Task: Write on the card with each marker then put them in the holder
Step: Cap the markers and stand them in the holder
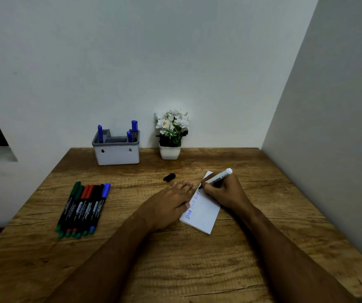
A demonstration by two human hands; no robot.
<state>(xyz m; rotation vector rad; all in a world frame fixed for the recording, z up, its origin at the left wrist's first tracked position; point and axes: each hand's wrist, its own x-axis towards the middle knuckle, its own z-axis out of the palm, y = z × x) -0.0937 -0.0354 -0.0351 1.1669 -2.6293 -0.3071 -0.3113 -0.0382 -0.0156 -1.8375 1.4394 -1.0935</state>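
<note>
We see a white card (202, 212) bearing blue handwriting along its left edge, lying on a brown wood-grain table (197, 270). The marker (217, 177) over it is white with black lettering and a black tip; a black cap (169, 177) lies apart. The row of markers (81, 207) has black barrels with green, red, black and blue caps. The holder (116, 155) is white with a grey rim, blue markers (134, 125) inside. White flowers (172, 123) with green leaves stand in a white pot (169, 152).
</note>
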